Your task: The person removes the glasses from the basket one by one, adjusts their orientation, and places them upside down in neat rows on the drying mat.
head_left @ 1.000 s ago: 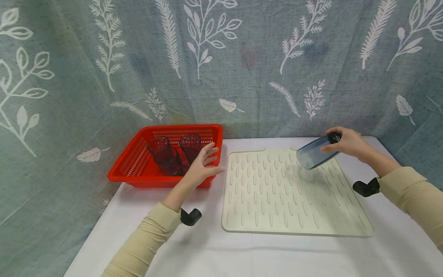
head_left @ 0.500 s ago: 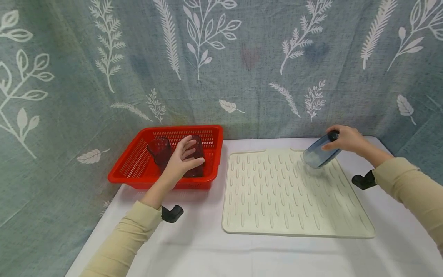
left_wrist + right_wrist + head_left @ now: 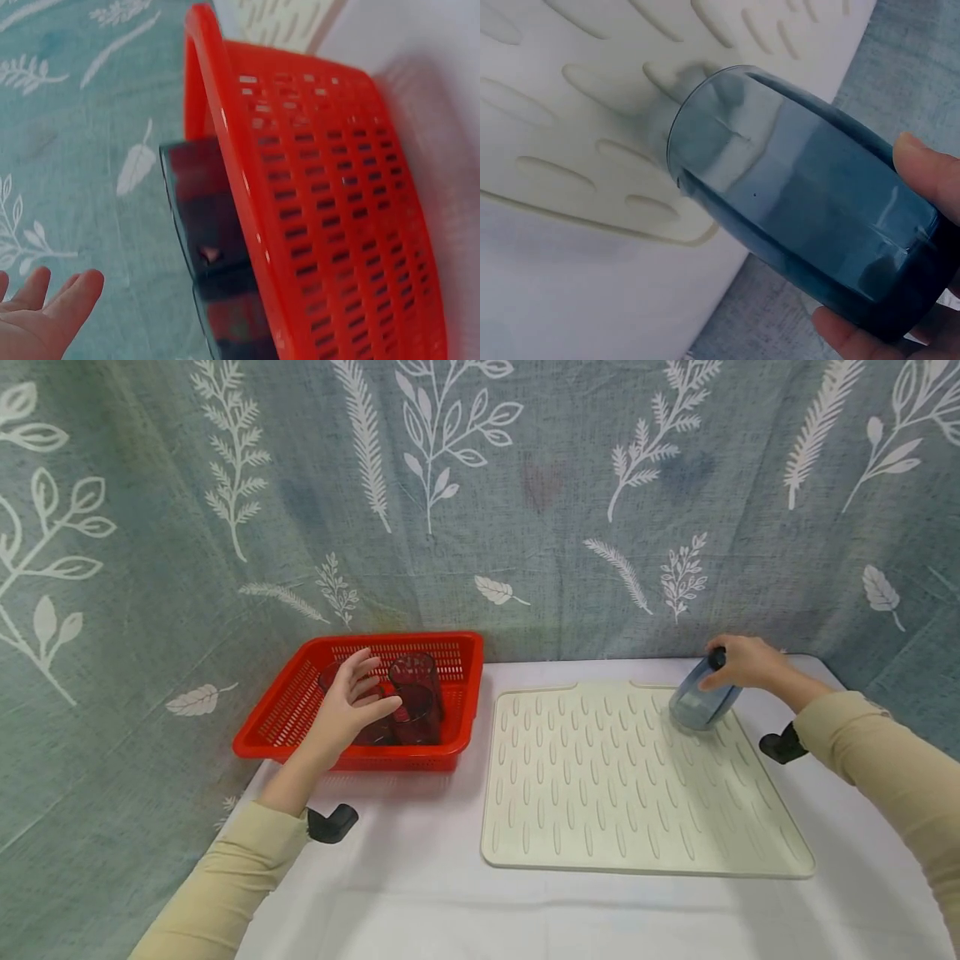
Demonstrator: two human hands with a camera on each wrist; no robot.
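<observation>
My right hand (image 3: pixel 742 664) grips a blue drinking glass (image 3: pixel 701 702) near its thick dark base. The glass is tilted, its rim turned down, close over the far right corner of the cream ridged drying mat (image 3: pixel 600 777). In the right wrist view the thumb and fingers wrap the base of the blue glass (image 3: pixel 802 195), and its hollow is empty. My left hand (image 3: pixel 341 706), fingers spread and holding nothing, is over the front of the red plastic basket (image 3: pixel 277 727). Several dark-looking glasses (image 3: pixel 420 714) stand in the basket, some partly hidden behind that hand.
A white cloth (image 3: pixel 510 910) covers the table under the basket and mat. Behind and to the left hangs a grey-green curtain (image 3: pixel 555 593) with white leaf prints. The basket's slotted side wall (image 3: pixel 322 202) rises next to the glasses in the left wrist view.
My left hand has moved left across the basket, uncovering the glasses at its right. The right hand has tipped the blue glass steeper, rim further down toward the mat.
</observation>
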